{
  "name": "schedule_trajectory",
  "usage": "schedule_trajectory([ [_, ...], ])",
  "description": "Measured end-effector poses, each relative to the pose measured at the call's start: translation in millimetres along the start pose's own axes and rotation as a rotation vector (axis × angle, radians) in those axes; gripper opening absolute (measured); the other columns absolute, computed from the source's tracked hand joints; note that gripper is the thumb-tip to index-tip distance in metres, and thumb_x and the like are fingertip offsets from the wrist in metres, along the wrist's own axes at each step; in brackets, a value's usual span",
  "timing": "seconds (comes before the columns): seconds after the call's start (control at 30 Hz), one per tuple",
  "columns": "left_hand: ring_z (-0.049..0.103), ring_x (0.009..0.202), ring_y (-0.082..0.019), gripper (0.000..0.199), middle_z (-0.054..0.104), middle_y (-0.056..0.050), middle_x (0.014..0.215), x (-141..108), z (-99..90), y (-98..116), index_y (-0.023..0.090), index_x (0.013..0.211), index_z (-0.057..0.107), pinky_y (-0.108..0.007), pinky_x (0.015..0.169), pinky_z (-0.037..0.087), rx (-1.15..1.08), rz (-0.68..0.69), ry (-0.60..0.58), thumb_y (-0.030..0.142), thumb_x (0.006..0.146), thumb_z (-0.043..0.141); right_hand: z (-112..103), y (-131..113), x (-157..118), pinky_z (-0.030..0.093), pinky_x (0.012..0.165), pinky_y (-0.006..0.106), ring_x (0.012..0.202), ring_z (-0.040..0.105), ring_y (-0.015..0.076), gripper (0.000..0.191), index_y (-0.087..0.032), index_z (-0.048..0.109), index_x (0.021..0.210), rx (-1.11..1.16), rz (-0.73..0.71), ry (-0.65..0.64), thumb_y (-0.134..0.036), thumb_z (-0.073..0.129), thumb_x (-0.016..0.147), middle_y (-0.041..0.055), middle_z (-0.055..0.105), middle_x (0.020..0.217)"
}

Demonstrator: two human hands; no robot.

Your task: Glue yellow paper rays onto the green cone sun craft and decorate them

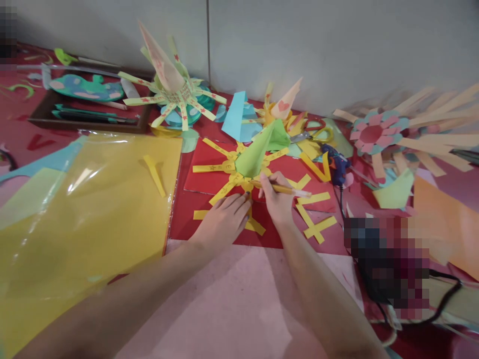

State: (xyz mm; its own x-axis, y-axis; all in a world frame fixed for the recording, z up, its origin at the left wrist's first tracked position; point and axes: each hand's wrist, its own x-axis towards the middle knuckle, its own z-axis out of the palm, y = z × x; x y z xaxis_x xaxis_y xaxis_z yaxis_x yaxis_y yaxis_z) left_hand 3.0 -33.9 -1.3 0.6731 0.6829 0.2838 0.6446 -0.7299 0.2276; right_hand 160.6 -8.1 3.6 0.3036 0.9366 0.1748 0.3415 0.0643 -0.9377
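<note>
A green paper cone [251, 155] stands at the centre of yellow paper strips [213, 168] spread like rays, some bearing dark marks. My right hand [276, 195] grips a gold pen [288, 190], its tip over a yellow piece just below the cone. Flat against the lower strips lies my left hand [224, 219], fingers stretched out and pointing at the pen tip. Beneath the work are red sheets [202, 190]. Several loose yellow strips [315, 199] lie to the right of my right hand.
A yellow sheet in clear plastic [112, 209] covers the left. Behind it sits a brown tray [37, 118] with pens. Finished-looking paper cones [164, 70] stand near the wall. A blue glue gun [336, 164], scissors [300, 136] and a peach paper flower [374, 134] are at right.
</note>
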Motion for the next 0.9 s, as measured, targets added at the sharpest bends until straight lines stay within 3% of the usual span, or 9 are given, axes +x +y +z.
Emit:
schedule_trajectory([
  [0.5, 0.057, 0.114, -0.023, 0.029, 0.064, -0.011, 0.121, 0.3, 0.3, -0.5, 0.009, 0.116, 0.058, -0.037, 0.092, 0.05, 0.029, 0.016, 0.004, 0.019, 0.095, 0.041, 1.4, 5.3, 1.2, 0.042, 0.054, 0.024, 0.044, 0.047, 0.0083, 0.035, -0.022, 0.04, 0.058, -0.057, -0.019, -0.032, -0.04, 0.055, 0.084, -0.0084, 0.047, 0.043],
  [0.7, 0.057, 0.113, -0.024, 0.029, 0.064, -0.011, 0.121, 0.6, -1.9, -0.1, 0.009, 0.116, 0.058, -0.038, 0.092, 0.05, 0.019, 0.029, 0.015, 0.018, 0.095, 0.04, 1.1, 4.1, -0.2, 0.043, 0.056, 0.025, 0.042, 0.045, 0.0083, 0.032, -0.023, 0.036, 0.057, -0.004, 0.006, 0.047, -0.032, 0.053, 0.083, -0.01, 0.039, 0.04],
  [0.8, 0.061, 0.109, -0.021, 0.028, 0.066, -0.01, 0.116, 0.7, -3.9, 0.5, 0.01, 0.113, 0.06, -0.036, 0.093, 0.05, 0.024, 0.045, 0.065, 0.017, 0.096, 0.039, 0.0, 2.0, -3.1, 0.043, 0.055, 0.025, 0.039, 0.043, 0.008, 0.033, -0.023, 0.035, 0.057, 0.042, 0.008, 0.091, -0.032, 0.053, 0.083, -0.0106, 0.038, 0.039],
  [0.9, 0.065, 0.101, -0.019, 0.027, 0.07, -0.007, 0.106, 0.4, -5.3, 0.5, 0.012, 0.104, 0.064, -0.034, 0.091, 0.051, 0.052, 0.07, 0.114, 0.015, 0.095, 0.039, 0.3, 2.6, -5.2, 0.043, 0.053, 0.025, 0.039, 0.042, 0.0078, 0.034, -0.023, 0.036, 0.057, 0.054, 0.014, 0.015, -0.036, 0.055, 0.082, -0.0104, 0.04, 0.039],
])
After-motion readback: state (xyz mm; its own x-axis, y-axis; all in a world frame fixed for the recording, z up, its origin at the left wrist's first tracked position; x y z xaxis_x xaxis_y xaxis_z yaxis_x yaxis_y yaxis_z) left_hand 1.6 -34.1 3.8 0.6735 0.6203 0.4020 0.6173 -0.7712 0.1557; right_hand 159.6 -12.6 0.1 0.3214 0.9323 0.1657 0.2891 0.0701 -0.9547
